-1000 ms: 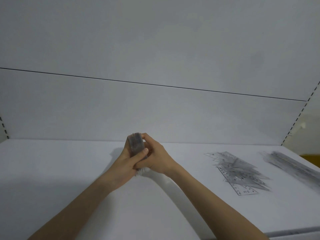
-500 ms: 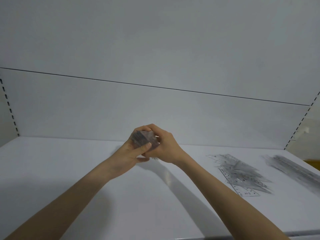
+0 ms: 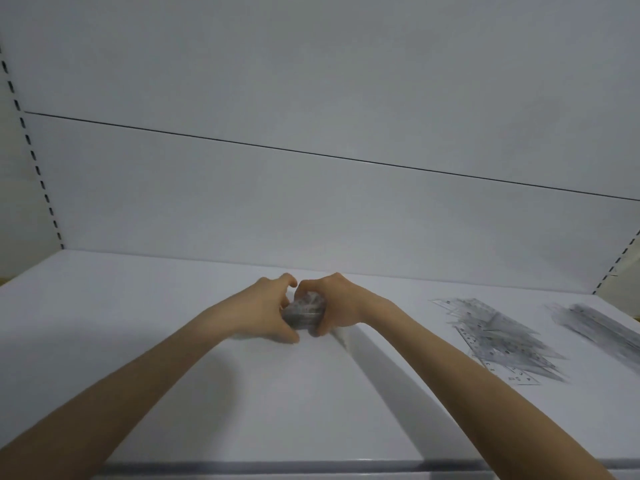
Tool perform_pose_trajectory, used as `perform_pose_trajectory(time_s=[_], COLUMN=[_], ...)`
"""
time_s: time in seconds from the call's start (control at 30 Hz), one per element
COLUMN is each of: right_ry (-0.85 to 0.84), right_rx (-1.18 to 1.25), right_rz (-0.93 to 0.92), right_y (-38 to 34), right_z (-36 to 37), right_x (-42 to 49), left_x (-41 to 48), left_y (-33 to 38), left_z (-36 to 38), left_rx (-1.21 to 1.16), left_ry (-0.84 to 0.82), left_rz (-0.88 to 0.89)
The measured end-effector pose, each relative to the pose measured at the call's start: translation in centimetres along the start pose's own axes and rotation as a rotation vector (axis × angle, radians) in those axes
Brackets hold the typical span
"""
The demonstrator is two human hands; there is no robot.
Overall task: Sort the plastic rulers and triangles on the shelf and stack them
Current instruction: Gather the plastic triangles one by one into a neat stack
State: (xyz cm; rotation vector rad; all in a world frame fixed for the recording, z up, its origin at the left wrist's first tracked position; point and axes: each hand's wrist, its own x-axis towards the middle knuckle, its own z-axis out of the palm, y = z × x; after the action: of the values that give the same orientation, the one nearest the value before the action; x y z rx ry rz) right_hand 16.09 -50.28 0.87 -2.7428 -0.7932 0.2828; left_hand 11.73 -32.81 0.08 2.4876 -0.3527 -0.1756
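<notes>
Plastic stack (image 3: 304,312) sits clamped between left grip (image 3: 265,308) and right grip (image 3: 337,303), both curled round it.

Both bare arms reach forward and meet, the left grip (image 3: 265,308) and right grip (image 3: 343,303) curled round a small grey stack of clear plastic pieces (image 3: 304,311) between them.

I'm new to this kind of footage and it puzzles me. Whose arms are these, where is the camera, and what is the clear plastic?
There is no machine here. A person works with bare hands, filmed by a camera worn on their head that looks forward and down. The left hand and right hand grip a small stack of clear plastic pieces between them, low over the white shelf. To the right lies a loose pile of triangles, and farther right a pile of rulers.
</notes>
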Motion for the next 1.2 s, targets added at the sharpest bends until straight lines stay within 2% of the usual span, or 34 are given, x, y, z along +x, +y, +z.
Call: perform_pose_trajectory(time_s=[0.13,0.23,0.4,0.67,0.9,1.2], right_ry=[-0.070,-0.062,-0.042,0.063,0.028,0.039], right_rx=[-0.041,-0.103,-0.008,0.222,-0.033,-0.239], right_rz=[0.019,0.025,0.076,0.135,0.233,0.189], right_y=[-0.8,-1.3,-0.6,1.2,0.2,-1.8], right_z=[-0.1,-0.4,0.0,1.5,0.6,-0.1], right_x=[0.7,0.7,0.6,-0.6,-0.4,1.0], left_x=[0.9,1.5,1.9,1.8,3.1,4.0], left_y=[0.5,0.9,0.6,-0.3,1.2,3.0], left_z=[0.9,0.7,0.6,0.7,0.5,0.6], left_rx=[0.126,0.196,0.247,0.161,0.269,0.380], left_ry=[0.030,0.024,-0.001,-0.012,-0.109,-0.111], left_rz=[0.006,0.003,0.001,-0.053,-0.176,-0.176])
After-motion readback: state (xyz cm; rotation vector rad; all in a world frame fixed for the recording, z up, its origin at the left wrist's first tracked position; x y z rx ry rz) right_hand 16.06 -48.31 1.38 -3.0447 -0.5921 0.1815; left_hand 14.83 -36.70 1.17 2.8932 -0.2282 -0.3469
